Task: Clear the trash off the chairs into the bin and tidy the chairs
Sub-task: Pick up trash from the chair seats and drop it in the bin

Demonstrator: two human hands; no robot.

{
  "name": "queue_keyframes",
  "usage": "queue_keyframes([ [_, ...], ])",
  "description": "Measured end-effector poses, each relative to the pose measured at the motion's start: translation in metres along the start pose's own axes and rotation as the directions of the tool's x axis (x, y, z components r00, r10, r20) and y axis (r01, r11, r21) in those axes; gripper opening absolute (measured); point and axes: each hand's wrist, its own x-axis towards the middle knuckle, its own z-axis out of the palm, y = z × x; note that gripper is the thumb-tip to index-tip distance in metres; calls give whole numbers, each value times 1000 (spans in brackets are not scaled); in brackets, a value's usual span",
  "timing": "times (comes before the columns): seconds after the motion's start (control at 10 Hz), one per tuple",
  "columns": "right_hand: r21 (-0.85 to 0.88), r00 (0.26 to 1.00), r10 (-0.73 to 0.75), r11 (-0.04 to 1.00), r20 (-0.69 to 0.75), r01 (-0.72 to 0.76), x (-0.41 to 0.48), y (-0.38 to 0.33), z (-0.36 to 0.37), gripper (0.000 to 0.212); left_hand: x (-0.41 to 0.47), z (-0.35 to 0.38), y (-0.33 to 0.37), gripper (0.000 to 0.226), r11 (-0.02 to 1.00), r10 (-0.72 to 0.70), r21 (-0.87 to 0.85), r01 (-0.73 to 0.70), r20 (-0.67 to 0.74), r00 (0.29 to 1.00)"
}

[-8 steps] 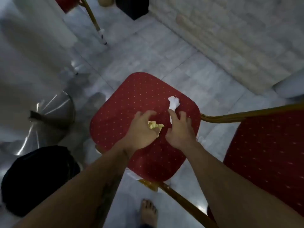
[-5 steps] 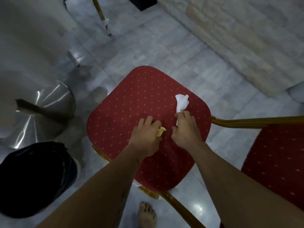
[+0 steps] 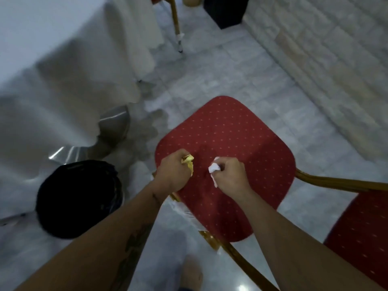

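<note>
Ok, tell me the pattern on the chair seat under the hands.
Red seat with small pale dots in rows, clearest in the head view.

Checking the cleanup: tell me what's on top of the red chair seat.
Nothing loose shows on the red chair seat. The left hand holds yellow paper, the right hand a white tissue; fabric beneath both hands is hidden.

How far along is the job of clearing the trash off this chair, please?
Done: the red seat shows no loose trash. In hand: the left hand grips a yellow scrap, the right hand a white tissue. Left: dropping both into the black bin, then tidying the chairs.
</note>
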Motion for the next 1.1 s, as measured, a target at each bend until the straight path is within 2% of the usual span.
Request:
queue_keyframes([
  [0.1, 72, 996, -41, 997, 80, 36, -21, -44, 20, 17, -29, -41, -25, 22, 960, -175, -225, 166, -23, 984],
  [0.2, 41, 975, -115, 993, 192, 109, -39, -83, 53, 16, -60, -89, -65, 32, 864, -346, -415, 286, -75, 935],
  [0.3, 127, 942, -149, 985, 300, 116, -56, -121, 97, 16, -90, -133, -114, 27, 714, -549, -569, 409, -92, 830],
  [0.4, 195, 908, -108, 980, 405, 29, -72, -155, 143, 15, -114, -164, -164, 22, 435, -738, -795, 423, -45, 674],
  [0.5, 193, 893, -99, 981, 439, 14, -86, -182, 195, 21, -137, -183, -213, 24, 212, -788, -919, 333, 41, 615],
  [0.6, 80, 891, -97, 994, 444, 68, -92, -194, 244, 17, -147, -191, -254, 18, 168, -786, -944, 285, 46, 616],
  [0.7, 19, 890, -15, 1000, 455, 7, -88, -195, 290, 12, -143, -191, -292, 31, 172, -800, -945, 279, 31, 599],
  [0.8, -9, 884, -6, 1000, 468, 12, -78, -184, 340, 19, -124, -181, -339, 59, 216, -810, -937, 274, -16, 586],
  [0.9, -17, 880, -15, 1000, 475, 26, -66, -171, 376, 7, -113, -188, -346, 46, 236, -798, -943, 235, -50, 601],
  [1.0, -5, 849, 32, 999, 527, -35, -59, -170, 400, 23, -102, -190, -355, 40, 272, -712, -915, 297, 17, 702],
  [1.1, -103, 835, 97, 993, 541, -49, -55, -174, 408, 28, -99, -191, -367, 41, 201, -722, -926, 320, 80, 688],
])
